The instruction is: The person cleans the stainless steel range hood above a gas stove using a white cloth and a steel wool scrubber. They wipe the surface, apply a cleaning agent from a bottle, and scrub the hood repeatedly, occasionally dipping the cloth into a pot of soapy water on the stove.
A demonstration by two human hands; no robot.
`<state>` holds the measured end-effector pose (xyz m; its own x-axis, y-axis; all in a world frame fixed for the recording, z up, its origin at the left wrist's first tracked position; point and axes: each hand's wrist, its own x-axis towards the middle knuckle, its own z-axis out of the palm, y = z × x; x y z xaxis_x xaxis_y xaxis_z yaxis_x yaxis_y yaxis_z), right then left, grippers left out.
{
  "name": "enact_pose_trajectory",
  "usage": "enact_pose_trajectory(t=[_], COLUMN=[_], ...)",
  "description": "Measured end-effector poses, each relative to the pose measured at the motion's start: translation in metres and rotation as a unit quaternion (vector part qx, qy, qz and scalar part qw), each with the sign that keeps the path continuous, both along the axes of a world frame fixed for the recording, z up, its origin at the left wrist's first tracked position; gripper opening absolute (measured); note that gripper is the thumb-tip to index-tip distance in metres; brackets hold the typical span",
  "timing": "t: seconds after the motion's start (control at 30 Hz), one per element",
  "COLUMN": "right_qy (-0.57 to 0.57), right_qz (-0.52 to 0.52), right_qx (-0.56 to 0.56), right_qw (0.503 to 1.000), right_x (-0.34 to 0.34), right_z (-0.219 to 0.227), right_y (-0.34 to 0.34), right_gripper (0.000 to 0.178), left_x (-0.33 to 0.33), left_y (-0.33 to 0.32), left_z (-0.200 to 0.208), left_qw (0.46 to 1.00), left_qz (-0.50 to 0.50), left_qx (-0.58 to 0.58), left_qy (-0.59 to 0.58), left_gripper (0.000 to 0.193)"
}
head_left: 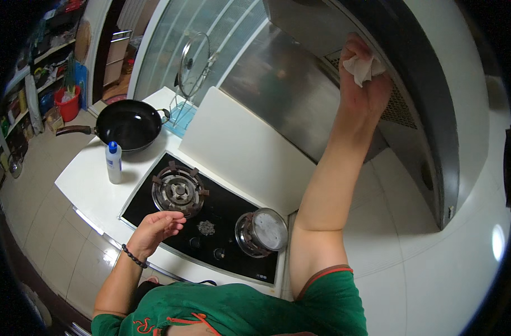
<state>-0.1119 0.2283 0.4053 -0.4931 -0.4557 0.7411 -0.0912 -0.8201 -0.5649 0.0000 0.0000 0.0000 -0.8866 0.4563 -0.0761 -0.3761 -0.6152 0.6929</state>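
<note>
My right hand (360, 78), raised at the upper right, is closed around a crumpled white tissue (363, 68). It is up at the underside of the dark range hood (434, 151), beside a perforated filter panel (400, 106). Whether the tissue touches the metal, I cannot tell. Lower down, my left hand (157, 231) hovers over the front of the black gas stove (208, 210), near the left burner (180, 190). Its fingers reach loosely forward, slightly bent, and no object shows in them. A dark bead bracelet (134, 256) circles that wrist.
A black wok (129, 126) and a white spray bottle with a blue cap (114, 162) stand on the white counter (82, 173). A small metal pot (269, 229) sits on the right burner. A glass lid (192, 66) leans upright in a rack behind. A red bucket (68, 105) is on the floor.
</note>
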Motion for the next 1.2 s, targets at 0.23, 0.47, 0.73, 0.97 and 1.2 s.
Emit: enact_pose_trajectory(t=[0.23,0.47,0.73,0.97,1.2], right_qy=[0.06,0.047,0.058,0.081,0.136], right_qz=[0.0,0.042,-0.035,-0.125,-0.307], right_qx=[0.058,0.062,0.009,-0.029,-0.083], right_qw=[0.997,0.996,0.998,0.988,0.938], right_x=[-0.012,-0.024,-0.039,-0.044,-0.032], right_z=[0.015,0.016,0.014,0.005,-0.011], right_y=[-0.022,-0.035,-0.059,-0.074,-0.093], right_gripper=[0.028,0.023,0.017,0.013,0.01], left_x=[0.01,0.016,0.013,0.011,0.01], left_y=[-0.007,-0.009,-0.013,-0.019,-0.028], left_z=[0.003,0.006,0.003,0.004,0.0], left_qw=[0.999,0.999,0.998,0.997,0.995], left_qz=[0.031,0.046,0.055,0.063,0.075], left_qx=[-0.005,-0.014,-0.021,-0.026,-0.032], left_qy=[-0.013,-0.024,-0.027,-0.035,-0.052], left_gripper=[0.033,0.031,0.034,0.033,0.033])
